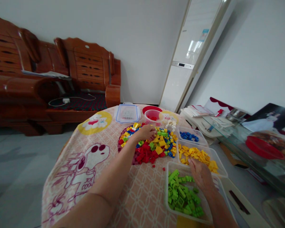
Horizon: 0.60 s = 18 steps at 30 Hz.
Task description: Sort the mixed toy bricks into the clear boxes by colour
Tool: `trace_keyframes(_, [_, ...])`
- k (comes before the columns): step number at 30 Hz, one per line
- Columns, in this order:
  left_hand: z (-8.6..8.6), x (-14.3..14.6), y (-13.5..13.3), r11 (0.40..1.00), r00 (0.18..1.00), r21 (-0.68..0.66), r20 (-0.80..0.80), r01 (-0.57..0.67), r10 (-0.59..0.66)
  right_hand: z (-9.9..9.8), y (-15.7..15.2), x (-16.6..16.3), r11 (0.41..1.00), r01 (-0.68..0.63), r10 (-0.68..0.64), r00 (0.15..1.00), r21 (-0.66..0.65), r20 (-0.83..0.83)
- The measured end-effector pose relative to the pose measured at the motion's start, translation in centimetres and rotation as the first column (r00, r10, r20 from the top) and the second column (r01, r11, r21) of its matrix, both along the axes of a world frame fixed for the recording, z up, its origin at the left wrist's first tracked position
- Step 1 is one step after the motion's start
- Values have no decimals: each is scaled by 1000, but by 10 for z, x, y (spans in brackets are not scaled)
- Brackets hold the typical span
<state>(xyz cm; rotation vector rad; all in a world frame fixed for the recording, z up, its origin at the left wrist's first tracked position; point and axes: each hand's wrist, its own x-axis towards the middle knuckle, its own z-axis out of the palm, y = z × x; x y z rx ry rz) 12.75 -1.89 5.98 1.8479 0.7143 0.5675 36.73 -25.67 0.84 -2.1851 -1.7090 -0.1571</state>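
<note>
My left hand [146, 132] is over the far part of a mixed pile of toy building bricks [160, 142]. Its fingers are curled together; whatever they hold is hidden. My right hand [200, 172] is at the near wall of a clear box of yellow bricks [197, 155], fingertips drawn together at the bricks. I cannot make out what is between them. Below that wrist stands a clear box of green bricks [184, 196]. Farther back, a smaller clear box holds blue bricks [189, 136]. Red bricks [146, 153] gather at the pile's near side.
Behind the pile stand a pink tub [153, 115] with red bricks inside and a lidded clear container [127, 113]. White bricks [171, 124] sit at the back right. Two small red pieces [163, 169] lie on the patterned tablecloth [142, 196]. A glass shelf [247, 139] flanks the table's right.
</note>
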Motion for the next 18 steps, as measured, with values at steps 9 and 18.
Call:
trace_keyframes(9, [16, -27, 11, 896, 960, 402, -117, -189, 255, -1, 0, 0, 1000, 23, -22, 1000, -3, 21])
trace_keyframes(18, [3, -42, 18, 813, 888, 540, -238, -216, 394, -2, 1, 1, 999, 33, -33, 999, 2, 29])
